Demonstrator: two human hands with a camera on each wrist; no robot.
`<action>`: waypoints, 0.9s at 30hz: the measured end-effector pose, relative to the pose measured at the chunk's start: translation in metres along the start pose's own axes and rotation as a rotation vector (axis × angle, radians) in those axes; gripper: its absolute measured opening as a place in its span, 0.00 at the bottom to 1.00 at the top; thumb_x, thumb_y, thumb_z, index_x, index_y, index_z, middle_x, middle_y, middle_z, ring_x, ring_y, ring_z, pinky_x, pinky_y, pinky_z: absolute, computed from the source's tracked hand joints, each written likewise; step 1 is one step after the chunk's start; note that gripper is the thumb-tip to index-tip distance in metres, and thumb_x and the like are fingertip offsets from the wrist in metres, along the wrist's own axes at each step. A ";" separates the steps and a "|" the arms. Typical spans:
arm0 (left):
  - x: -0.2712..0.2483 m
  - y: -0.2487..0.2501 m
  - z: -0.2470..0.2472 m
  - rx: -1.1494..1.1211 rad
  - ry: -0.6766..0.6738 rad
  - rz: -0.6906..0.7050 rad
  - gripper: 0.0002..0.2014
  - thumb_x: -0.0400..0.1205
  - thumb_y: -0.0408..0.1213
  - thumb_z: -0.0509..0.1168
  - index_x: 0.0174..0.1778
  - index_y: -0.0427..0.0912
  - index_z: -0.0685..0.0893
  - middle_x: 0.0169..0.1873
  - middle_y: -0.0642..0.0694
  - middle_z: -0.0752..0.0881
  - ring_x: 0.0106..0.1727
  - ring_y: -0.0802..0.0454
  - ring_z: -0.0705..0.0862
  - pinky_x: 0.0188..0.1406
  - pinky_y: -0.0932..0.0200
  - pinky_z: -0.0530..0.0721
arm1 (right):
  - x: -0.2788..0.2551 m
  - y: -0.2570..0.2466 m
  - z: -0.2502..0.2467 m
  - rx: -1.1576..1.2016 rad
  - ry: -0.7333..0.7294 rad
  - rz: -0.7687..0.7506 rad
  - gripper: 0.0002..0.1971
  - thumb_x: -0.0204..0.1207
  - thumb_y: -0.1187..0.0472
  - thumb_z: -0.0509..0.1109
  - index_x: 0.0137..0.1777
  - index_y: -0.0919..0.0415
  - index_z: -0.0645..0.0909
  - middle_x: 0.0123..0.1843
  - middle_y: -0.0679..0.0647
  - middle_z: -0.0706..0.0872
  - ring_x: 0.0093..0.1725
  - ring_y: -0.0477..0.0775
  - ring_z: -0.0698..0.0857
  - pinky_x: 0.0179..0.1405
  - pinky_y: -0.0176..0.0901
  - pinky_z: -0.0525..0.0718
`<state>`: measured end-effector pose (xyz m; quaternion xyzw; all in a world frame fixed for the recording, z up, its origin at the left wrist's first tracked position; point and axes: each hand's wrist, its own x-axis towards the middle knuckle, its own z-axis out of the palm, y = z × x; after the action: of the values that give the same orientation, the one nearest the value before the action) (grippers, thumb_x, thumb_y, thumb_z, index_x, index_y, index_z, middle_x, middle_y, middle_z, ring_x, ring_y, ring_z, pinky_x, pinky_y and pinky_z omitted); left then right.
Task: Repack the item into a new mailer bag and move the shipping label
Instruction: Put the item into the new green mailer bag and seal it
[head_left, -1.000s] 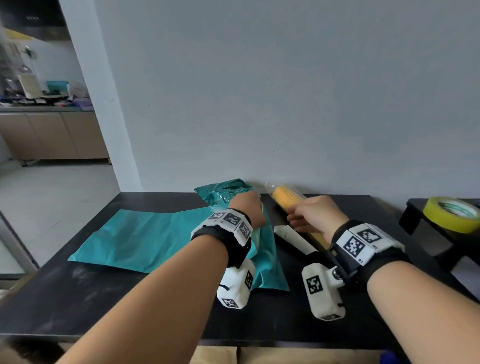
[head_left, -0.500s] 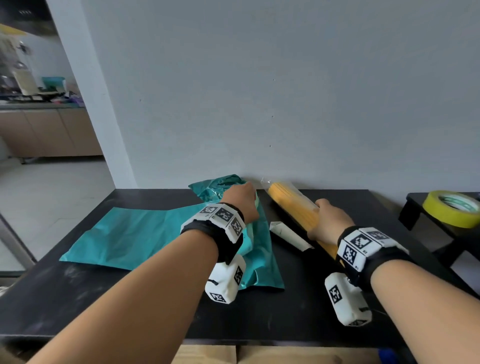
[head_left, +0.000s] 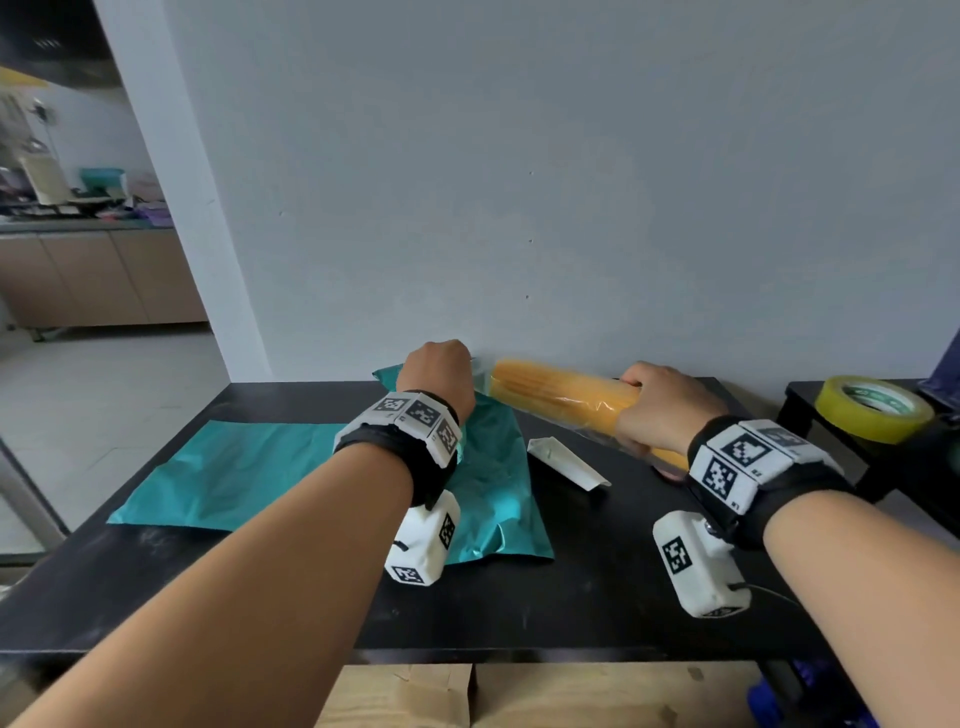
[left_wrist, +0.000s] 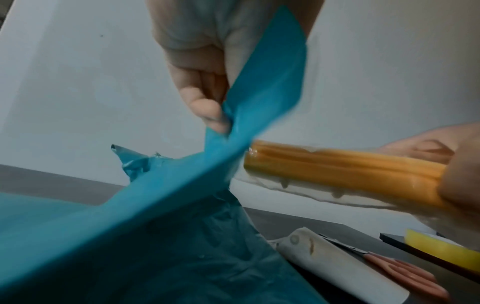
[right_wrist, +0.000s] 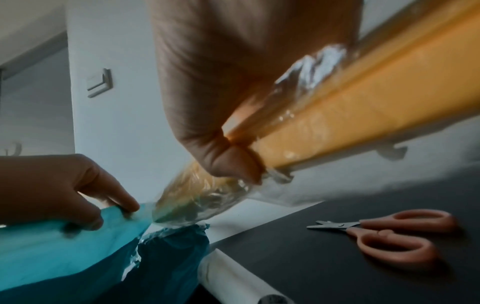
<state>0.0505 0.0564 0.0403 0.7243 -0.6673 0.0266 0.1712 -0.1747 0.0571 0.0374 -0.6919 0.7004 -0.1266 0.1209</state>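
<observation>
**Pasta pack hovering at the mouth of the new teal bag**

Pasta pack, a long yellow bundle in clear wrap, is the item here, and it's being held up off the table, leading end right at the bag opening. Right hand is wrapping its fingers around the pack partway along, thumb and fingers clenched on the crinkly wrap, so the front end is sticking out free to aim. Left hand is pinching the top lip of the new mailer bag between thumb and fingers, lifting that flap so the mouth is gaping toward the pack. Makes sense: one hand keeping it open, the other steering.

Working outward, the crumpled old mailer is lying under and beside the lifted flap, torn end toward the wall. A curled white strip, maybe label backing or the label itself, can't tell, is sitting just right of it on the black table. Pink scissors are lying under the right hand's side, and a yellow tape roll is sitting on a separate stand off to the right.

Room-wise, the wall is close behind the bag mouth, so I'd guess the pack needs to be sliding leftward along the flat bag rather than pushing back. Plenty of bag is stretching left across the table.
</observation>
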 end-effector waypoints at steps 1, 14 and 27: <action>-0.002 0.000 -0.003 0.032 0.004 -0.002 0.10 0.76 0.24 0.60 0.48 0.35 0.84 0.48 0.37 0.87 0.50 0.37 0.85 0.43 0.52 0.81 | -0.003 0.001 -0.002 -0.007 0.010 -0.008 0.31 0.48 0.67 0.72 0.54 0.47 0.76 0.46 0.45 0.78 0.45 0.53 0.80 0.35 0.41 0.77; -0.005 0.004 -0.017 0.153 -0.046 0.207 0.22 0.79 0.24 0.56 0.63 0.46 0.85 0.59 0.44 0.86 0.59 0.42 0.84 0.56 0.51 0.83 | -0.026 -0.008 -0.015 -0.124 0.083 -0.270 0.20 0.64 0.65 0.66 0.53 0.42 0.73 0.52 0.45 0.74 0.58 0.52 0.74 0.46 0.44 0.68; -0.014 0.007 -0.019 0.029 -0.125 0.185 0.18 0.79 0.26 0.57 0.59 0.39 0.87 0.59 0.41 0.87 0.59 0.41 0.84 0.60 0.51 0.82 | -0.033 -0.026 -0.020 -0.128 0.025 -0.225 0.26 0.63 0.64 0.67 0.63 0.46 0.76 0.61 0.46 0.77 0.56 0.50 0.73 0.49 0.44 0.71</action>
<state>0.0455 0.0746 0.0561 0.6623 -0.7402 0.0066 0.1157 -0.1567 0.0901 0.0650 -0.7707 0.6266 -0.1032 0.0527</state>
